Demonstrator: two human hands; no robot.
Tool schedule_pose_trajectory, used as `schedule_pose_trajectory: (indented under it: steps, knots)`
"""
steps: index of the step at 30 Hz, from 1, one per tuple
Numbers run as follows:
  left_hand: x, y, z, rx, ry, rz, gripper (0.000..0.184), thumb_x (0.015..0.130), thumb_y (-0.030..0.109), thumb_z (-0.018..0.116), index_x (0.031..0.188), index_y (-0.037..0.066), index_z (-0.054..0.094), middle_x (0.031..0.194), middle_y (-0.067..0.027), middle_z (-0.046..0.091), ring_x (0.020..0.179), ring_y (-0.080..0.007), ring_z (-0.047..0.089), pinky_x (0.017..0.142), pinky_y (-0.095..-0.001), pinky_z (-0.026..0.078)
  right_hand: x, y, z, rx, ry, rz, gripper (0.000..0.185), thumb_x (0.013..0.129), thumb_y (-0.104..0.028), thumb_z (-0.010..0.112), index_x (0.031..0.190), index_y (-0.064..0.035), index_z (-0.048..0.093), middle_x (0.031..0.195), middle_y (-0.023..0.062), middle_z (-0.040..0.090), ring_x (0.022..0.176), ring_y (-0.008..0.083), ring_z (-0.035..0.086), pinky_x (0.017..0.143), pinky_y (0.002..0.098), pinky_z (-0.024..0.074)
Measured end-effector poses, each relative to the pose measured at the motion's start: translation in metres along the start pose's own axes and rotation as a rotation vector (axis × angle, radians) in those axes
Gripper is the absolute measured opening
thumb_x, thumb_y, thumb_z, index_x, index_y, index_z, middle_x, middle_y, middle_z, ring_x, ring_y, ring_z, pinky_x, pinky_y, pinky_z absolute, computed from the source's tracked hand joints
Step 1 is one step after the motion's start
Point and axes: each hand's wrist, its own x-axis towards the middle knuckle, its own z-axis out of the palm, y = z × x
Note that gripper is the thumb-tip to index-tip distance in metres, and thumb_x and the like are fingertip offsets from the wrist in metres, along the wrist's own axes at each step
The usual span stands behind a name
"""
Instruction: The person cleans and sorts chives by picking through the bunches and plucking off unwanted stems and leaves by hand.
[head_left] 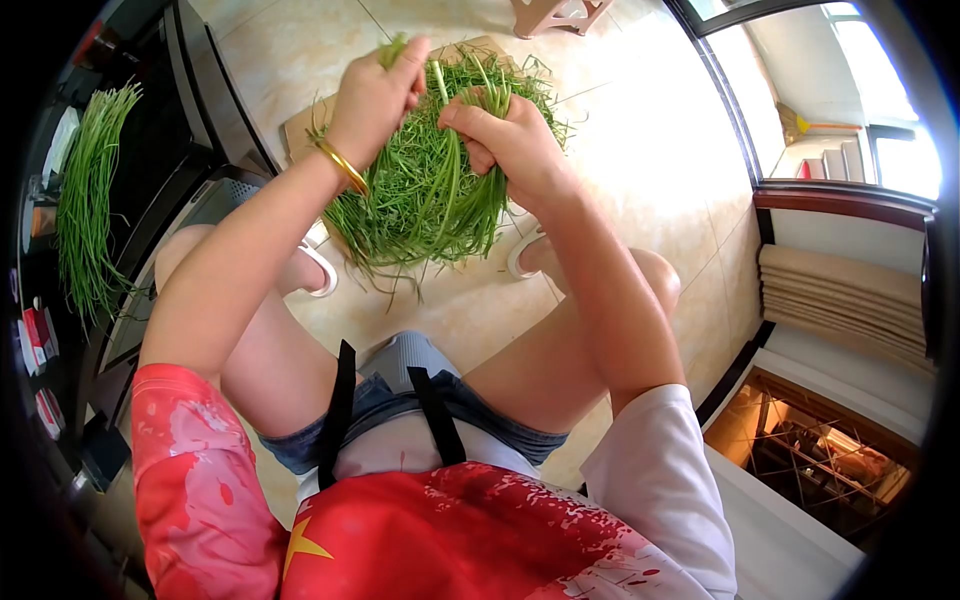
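Note:
A large loose pile of green chives point(420, 215) lies on the floor between my feet, partly over a flat piece of cardboard point(300, 130). My left hand point(378, 100), with a gold bangle at the wrist, is closed above the pile's left side; a small bit of green chive point(392, 50) sticks out at its top. Over the right side, my right hand point(515, 145) is wrapped round a bunch of chives point(485, 205), whose leaves hang down onto the pile. One pale stalk stands up between the hands.
On the black cabinet point(180, 110) at the left lies a long, neat bundle of chives point(95, 195). A pinkish plastic stool point(560, 15) stands on the tiled floor point(640, 150) at the top. A glass door frame point(730, 110) and a brown-fronted opening point(820, 445) are at the right.

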Motion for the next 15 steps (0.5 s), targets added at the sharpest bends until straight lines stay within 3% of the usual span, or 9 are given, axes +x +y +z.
schedule_pose_trajectory:
  steps: [3, 6, 7, 9, 15]
  knots:
    - [0.006, 0.0, -0.006, -0.238, 0.056, -0.078, 0.041, 0.094, 0.042, 0.053, 0.079, 0.004, 0.056, 0.055, 0.003, 0.043, 0.046, -0.0057, 0.039, 0.045, -0.0221, 0.035, -0.002, 0.0, -0.001, 0.055, 0.016, 0.006, 0.017, 0.08, -0.021, 0.067, 0.079, -0.0041, 0.062, 0.051, -0.0021, 0.046, 0.044, 0.0071, 0.039, 0.044, 0.0244, 0.0308]
    - [-0.004, 0.005, 0.001, -0.391, -0.217, -0.139, 0.034, 0.093, 0.04, 0.055, 0.084, 0.007, 0.053, 0.053, 0.0081, 0.032, 0.044, -0.0047, 0.028, 0.045, -0.0213, 0.027, 0.001, 0.004, -0.007, 0.079, 0.059, 0.019, 0.017, 0.08, -0.02, 0.067, 0.079, -0.0042, 0.062, 0.051, -0.0021, 0.046, 0.044, 0.0071, 0.039, 0.044, 0.0246, 0.0302]
    - [-0.007, 0.007, 0.001, -0.391, -0.218, -0.142, 0.034, 0.093, 0.04, 0.055, 0.084, 0.007, 0.053, 0.053, 0.0081, 0.032, 0.044, -0.0047, 0.028, 0.045, -0.0213, 0.027, 0.003, 0.006, -0.009, 0.087, 0.078, 0.028, 0.016, 0.08, -0.02, 0.066, 0.078, -0.0043, 0.062, 0.051, -0.0021, 0.046, 0.045, 0.0071, 0.039, 0.044, 0.0246, 0.0301]
    - [-0.014, 0.014, 0.001, -0.313, -0.503, -0.228, 0.03, 0.094, 0.037, 0.056, 0.082, 0.01, 0.053, 0.053, 0.0089, 0.032, 0.045, -0.0036, 0.027, 0.045, -0.0221, 0.027, 0.004, 0.009, -0.01, 0.06, 0.072, 0.01, 0.017, 0.08, -0.02, 0.066, 0.077, -0.0045, 0.062, 0.051, -0.0023, 0.046, 0.045, 0.007, 0.039, 0.044, 0.0247, 0.0301]
    - [-0.007, 0.001, 0.002, -0.233, -0.413, -0.185, 0.035, 0.091, 0.037, 0.058, 0.073, 0.008, 0.056, 0.051, 0.0052, 0.039, 0.044, -0.0059, 0.033, 0.043, -0.0245, 0.028, 0.004, 0.007, -0.007, 0.045, 0.06, -0.013, 0.02, 0.081, -0.021, 0.067, 0.071, -0.0058, 0.06, 0.052, -0.0034, 0.045, 0.045, 0.0062, 0.038, 0.044, 0.0247, 0.0301]
